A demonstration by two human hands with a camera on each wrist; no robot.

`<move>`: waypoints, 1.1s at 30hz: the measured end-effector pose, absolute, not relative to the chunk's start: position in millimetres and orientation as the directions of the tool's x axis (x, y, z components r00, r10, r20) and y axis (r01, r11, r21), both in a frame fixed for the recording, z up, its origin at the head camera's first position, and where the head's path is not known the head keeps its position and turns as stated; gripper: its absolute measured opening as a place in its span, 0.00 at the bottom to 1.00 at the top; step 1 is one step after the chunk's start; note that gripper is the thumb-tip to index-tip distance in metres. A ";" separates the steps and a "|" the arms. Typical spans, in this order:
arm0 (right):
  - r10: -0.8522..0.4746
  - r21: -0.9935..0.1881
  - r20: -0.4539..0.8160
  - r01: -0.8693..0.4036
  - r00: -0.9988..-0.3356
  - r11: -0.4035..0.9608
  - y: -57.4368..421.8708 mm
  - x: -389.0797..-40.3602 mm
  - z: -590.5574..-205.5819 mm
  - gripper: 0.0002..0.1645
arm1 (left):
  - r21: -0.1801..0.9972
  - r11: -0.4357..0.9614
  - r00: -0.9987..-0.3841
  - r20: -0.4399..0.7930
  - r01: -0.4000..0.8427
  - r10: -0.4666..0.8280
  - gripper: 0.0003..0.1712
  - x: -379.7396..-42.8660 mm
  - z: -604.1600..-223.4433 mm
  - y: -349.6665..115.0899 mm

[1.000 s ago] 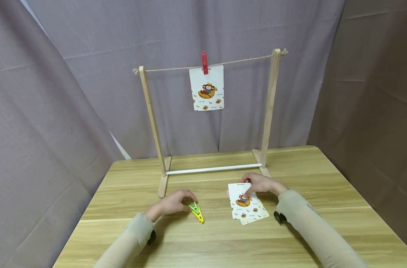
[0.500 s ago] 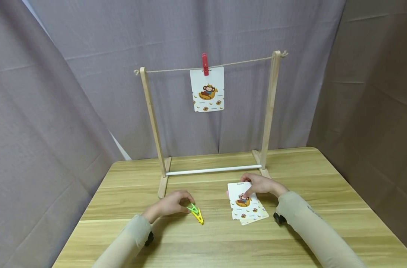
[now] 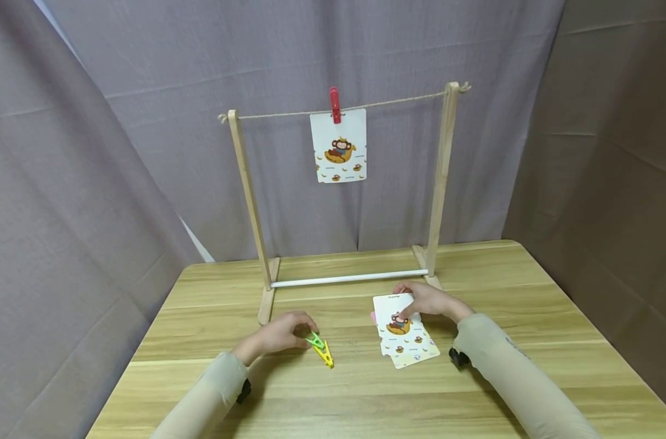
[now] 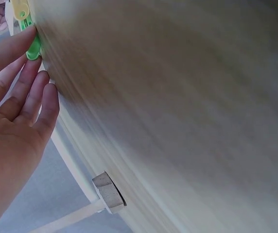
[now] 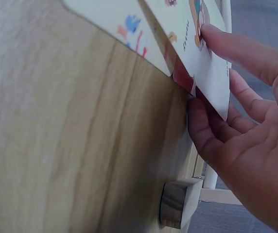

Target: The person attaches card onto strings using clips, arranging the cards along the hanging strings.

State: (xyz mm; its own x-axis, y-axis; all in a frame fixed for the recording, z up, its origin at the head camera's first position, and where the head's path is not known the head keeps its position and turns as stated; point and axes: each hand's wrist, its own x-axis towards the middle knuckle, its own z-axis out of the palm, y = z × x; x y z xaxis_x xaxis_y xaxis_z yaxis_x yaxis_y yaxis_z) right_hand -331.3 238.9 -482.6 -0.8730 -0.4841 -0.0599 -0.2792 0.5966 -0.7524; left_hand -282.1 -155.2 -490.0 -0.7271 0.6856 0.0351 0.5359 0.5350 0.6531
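Note:
My left hand (image 3: pixel 282 333) pinches a green clothespin (image 3: pixel 314 341) between thumb and fingertips. Below it a yellow clothespin (image 3: pixel 325 356) overlaps its tip. In the left wrist view the green clothespin (image 4: pixel 33 47) shows at my thumb tip. My right hand (image 3: pixel 430 301) pinches a white card (image 3: pixel 386 308) with a monkey-and-banana print, thumb on its face and fingers behind. The right wrist view shows this card (image 5: pixel 211 77) tilted up from the cards under it. A cream-coloured lower card (image 3: pixel 416 358) sticks out at the bottom right, and a pink edge peeks out at the left.
A wooden stand (image 3: pixel 439 183) with a white crossbar (image 3: pixel 349 278) rises behind my hands. On its string (image 3: pixel 398 100) a red clothespin (image 3: pixel 335 105) holds another monkey card (image 3: pixel 338 171). Grey curtains (image 3: pixel 146 152) hang behind the wooden table (image 3: pixel 343 402).
The monkey card has lifted slightly off the pile at my right hand, uncovering more of the lower card. My left hand has shifted slightly left with the green clothespin.

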 end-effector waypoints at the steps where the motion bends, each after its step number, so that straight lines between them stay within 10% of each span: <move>1: -0.484 -0.748 -0.056 -0.284 -0.873 0.599 239.2 -331.6 -482.6 0.33 | 0.655 0.531 -0.725 0.037 0.537 0.688 0.16 -282.1 -489.9 -155.4; 33: -0.448 -0.755 -0.005 -0.291 -0.894 0.588 243.9 -331.4 -474.8 0.29 | 0.590 0.547 -0.698 0.040 0.594 0.715 0.13 -280.9 -482.6 -161.6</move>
